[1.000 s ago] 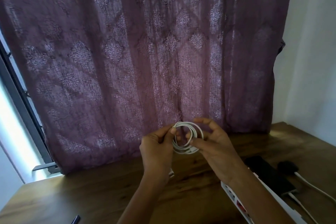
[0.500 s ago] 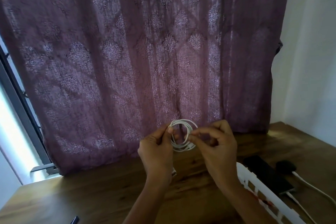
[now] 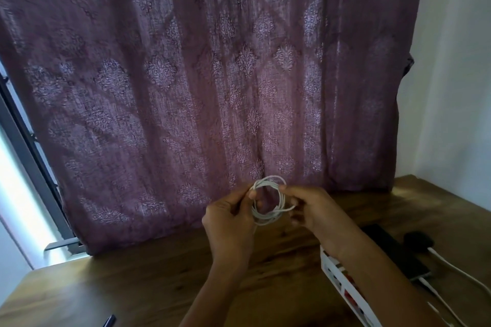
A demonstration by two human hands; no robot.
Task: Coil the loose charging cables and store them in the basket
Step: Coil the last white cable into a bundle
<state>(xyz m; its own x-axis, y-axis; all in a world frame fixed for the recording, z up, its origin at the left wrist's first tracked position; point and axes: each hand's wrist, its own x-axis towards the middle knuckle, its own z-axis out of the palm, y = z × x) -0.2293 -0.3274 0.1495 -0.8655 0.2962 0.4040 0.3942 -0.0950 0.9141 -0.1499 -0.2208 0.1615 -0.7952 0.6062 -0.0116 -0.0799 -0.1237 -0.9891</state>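
Cable [image 3: 265, 220], white and wound into a small coil, hangs between our hands above the tabletop [image 3: 159, 287]. Our left hand [image 3: 228, 223] pinches its left edge with curled fingers [image 3: 251, 194], and our right hand [image 3: 316, 210] pinches the right side, where a loose end pokes out. The white basket [image 3: 332, 268] lies under our right wrist, a dark phone [image 3: 393, 252] beside it. A purple curtain [image 3: 212, 87] hangs behind.

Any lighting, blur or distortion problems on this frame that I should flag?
Head view: backlit through the curtain, so the table is dim; at its left edge the window strip is blown out and the window frame leans from wide-angle distortion; the right hand looks slightly smeared by motion, while the left hand and white cable coil read clearly.
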